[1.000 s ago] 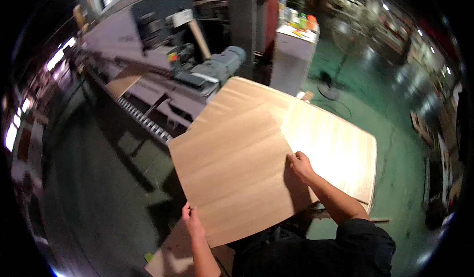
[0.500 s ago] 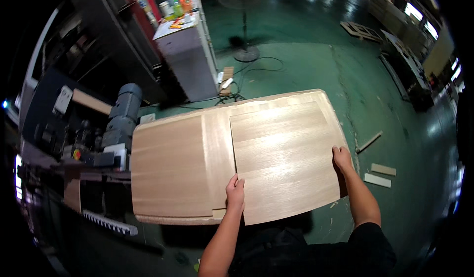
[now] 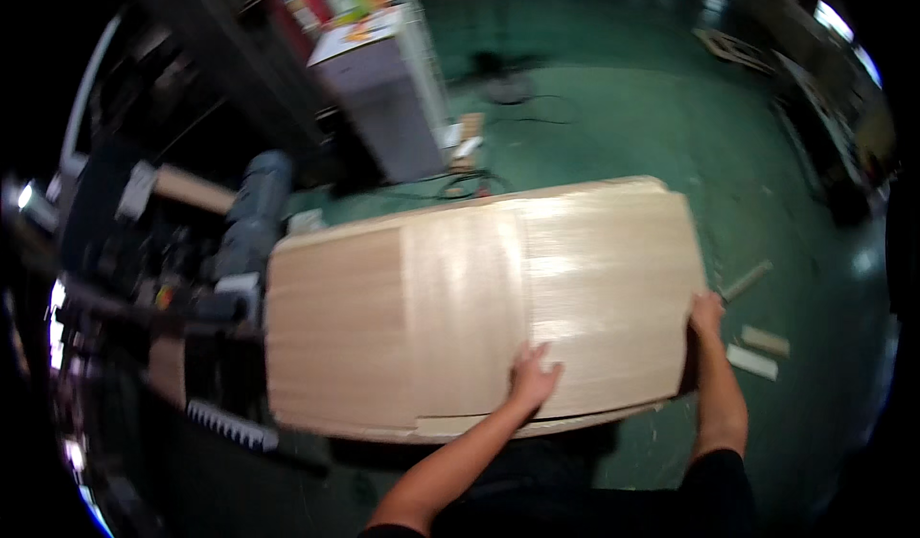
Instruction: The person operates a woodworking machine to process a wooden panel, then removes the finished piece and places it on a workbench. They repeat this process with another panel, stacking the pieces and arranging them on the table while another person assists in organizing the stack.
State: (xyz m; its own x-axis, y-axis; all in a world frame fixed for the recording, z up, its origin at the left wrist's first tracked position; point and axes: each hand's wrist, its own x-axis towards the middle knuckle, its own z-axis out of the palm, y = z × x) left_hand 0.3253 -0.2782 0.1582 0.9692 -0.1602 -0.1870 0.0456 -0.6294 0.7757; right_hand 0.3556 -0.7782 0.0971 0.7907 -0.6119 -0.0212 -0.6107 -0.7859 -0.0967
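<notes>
A thin light-wood sheet [image 3: 613, 298] lies at the right end of a low stack of wooden boards. My right hand [image 3: 706, 314] has its fingers closed around the sheet's right edge. On the wood surface, near the sheet's left edge, my left hand [image 3: 534, 377] rests with its fingers spread. A paler wooden strip [image 3: 465, 298] is to the left of that hand, and beyond it a slightly darker wooden panel [image 3: 337, 327] covers the left end. The picture is smeared by motion, so the seams between layers are hard to make out.
Left of the stack stands a machine with a grey motor [image 3: 261, 198]. A white cabinet [image 3: 379, 107] with bottles on top is at the back left, and cables [image 3: 465, 185] trail across the floor. Wood offcuts [image 3: 765, 341] lie on the green floor to the right.
The sheet has shifted right and now lies flatter along the stack. My left hand has let go of its left edge and spread over the wood. My right hand keeps the right edge.
</notes>
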